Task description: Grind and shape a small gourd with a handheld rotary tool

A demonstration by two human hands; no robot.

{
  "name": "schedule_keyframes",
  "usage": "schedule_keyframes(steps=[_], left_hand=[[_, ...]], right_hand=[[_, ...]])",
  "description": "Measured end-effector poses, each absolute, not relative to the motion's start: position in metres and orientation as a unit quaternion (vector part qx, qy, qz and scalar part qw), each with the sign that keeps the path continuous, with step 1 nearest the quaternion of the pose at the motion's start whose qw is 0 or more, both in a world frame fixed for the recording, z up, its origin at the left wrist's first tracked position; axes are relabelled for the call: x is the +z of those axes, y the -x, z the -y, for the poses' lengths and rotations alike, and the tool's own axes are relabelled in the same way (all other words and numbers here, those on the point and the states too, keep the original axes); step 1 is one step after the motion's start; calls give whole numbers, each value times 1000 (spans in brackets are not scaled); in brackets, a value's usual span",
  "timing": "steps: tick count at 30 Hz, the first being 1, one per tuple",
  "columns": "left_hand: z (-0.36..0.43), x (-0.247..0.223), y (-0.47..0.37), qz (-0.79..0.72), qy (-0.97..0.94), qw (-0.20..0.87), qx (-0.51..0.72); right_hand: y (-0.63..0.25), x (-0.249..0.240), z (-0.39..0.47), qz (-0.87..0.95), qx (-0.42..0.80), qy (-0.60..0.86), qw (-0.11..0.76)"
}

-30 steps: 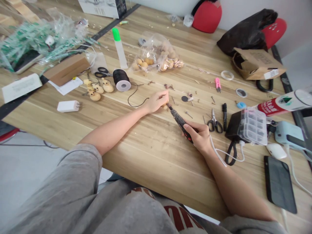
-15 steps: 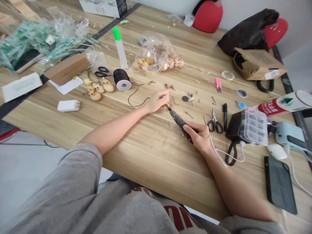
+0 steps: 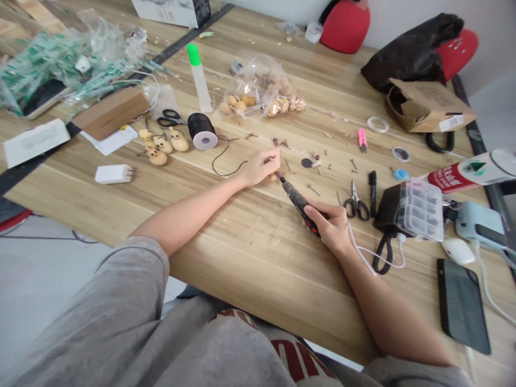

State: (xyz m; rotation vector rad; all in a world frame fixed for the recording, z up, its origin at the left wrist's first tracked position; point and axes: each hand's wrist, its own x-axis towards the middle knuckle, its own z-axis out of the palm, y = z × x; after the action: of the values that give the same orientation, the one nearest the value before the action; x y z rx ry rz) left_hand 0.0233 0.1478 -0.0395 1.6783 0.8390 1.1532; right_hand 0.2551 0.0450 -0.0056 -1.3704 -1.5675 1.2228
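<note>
My right hand (image 3: 325, 221) is wrapped round a dark rotary tool (image 3: 299, 203) with a red button on its body. Its narrow tip points up and left, close to the fingertips of my left hand (image 3: 261, 165). Those left fingers are pinched round a small tan piece (image 3: 273, 177), mostly hidden beneath them, perhaps a little gourd. Left of that hand stands a spool of black cord (image 3: 202, 131), its loose end curling towards my wrist. Several small gourds with drawn faces (image 3: 158, 156) lie further left. Beyond my hands a clear bag (image 3: 262, 88) holds more gourds.
Small bits and a black disc (image 3: 306, 162) lie just past the tool. To the right are scissors (image 3: 355, 203), a black marker (image 3: 373, 193), a clear compartment box (image 3: 421, 209) and a phone (image 3: 463, 305). A white cable (image 3: 363, 258) runs beside my right wrist. A glue bottle (image 3: 199, 80) stands behind.
The rotary tool's tip has shifted slightly right, and a little more of the tan piece shows under my left fingers. My left hand stays in place.
</note>
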Motion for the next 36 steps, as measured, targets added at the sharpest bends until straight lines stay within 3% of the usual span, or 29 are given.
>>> schedule_keyframes(steps=[36], left_hand=[[-148, -37, -23, -342, -675, 455, 470]], right_hand=[[-255, -7, -45, 611, 468, 524, 364]])
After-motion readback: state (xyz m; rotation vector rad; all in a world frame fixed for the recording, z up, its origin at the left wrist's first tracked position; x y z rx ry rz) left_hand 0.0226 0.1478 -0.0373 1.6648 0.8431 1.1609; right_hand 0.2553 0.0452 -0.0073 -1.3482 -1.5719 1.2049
